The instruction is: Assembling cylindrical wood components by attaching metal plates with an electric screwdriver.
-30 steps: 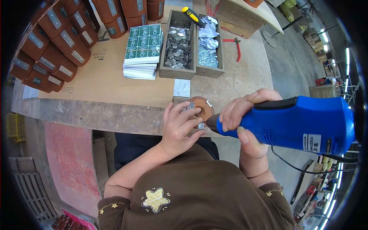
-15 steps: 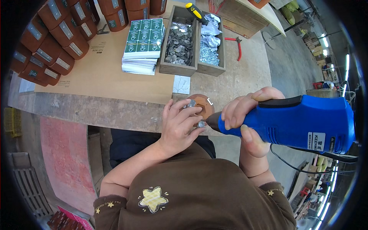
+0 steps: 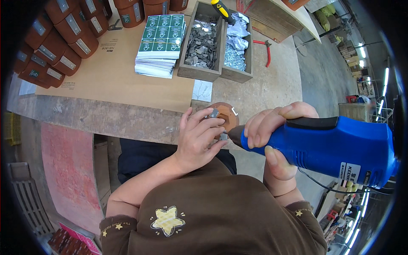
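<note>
At the near edge of the table sits a round brown pot (image 3: 232,120) with an angular hollow and a white mark on its rim. My left hand (image 3: 197,138) is curled over its left side, gripping it. One small grey metal plate (image 3: 224,136) lies near my left thumb and index finger, and another metal piece (image 3: 213,113) shows by the other fingers. My right hand (image 3: 276,131) is wrapped round a blue electric screwdriver (image 3: 327,142), held nearly level. Its dark nose points left at the pot's near side, beside the metal plate; the bit's contact is hidden.
Beyond my hands stand two joined wooden boxes, one of metal plates (image 3: 202,46), one of screws (image 3: 234,59). A yellow-black tool (image 3: 222,10) rests on them. Nearby are red pliers (image 3: 268,54), a stack of green-white cards (image 3: 158,51), and stacked brown pots (image 3: 59,57). A cable (image 3: 321,186) trails from the screwdriver.
The rear of the screwdriver has dipped a little, while its nose stays at the pot. My left hand keeps its hold. The whole view has shifted slightly.
</note>
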A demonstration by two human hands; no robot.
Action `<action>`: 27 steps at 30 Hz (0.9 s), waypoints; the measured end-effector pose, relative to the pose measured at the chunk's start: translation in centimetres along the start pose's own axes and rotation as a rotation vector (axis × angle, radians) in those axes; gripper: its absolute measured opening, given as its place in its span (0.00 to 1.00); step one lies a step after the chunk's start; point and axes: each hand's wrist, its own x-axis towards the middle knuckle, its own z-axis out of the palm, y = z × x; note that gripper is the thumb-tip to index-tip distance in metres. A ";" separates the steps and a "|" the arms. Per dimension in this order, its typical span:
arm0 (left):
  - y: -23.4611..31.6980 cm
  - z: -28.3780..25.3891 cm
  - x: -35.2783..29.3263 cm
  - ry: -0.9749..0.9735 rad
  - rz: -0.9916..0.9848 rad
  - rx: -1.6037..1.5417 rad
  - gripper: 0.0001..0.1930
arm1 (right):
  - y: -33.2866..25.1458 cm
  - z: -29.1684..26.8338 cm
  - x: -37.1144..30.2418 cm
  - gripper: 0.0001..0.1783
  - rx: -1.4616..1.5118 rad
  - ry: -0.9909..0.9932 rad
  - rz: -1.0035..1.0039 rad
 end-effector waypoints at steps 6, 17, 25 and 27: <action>0.4 -0.1 0.1 0.010 0.004 0.001 0.13 | -0.5 0.0 -0.1 0.29 -0.037 -0.002 -0.012; 0.3 -0.1 -0.2 0.000 0.034 -0.032 0.11 | -0.7 -0.3 -0.8 0.32 0.201 0.219 0.019; 0.2 -0.6 0.8 0.001 0.068 0.007 0.15 | -1.2 -4.1 -1.6 0.33 0.286 0.332 -0.194; 1.4 -0.8 1.4 0.017 0.027 0.017 0.19 | -1.4 -4.3 -2.1 0.34 0.287 0.365 -0.203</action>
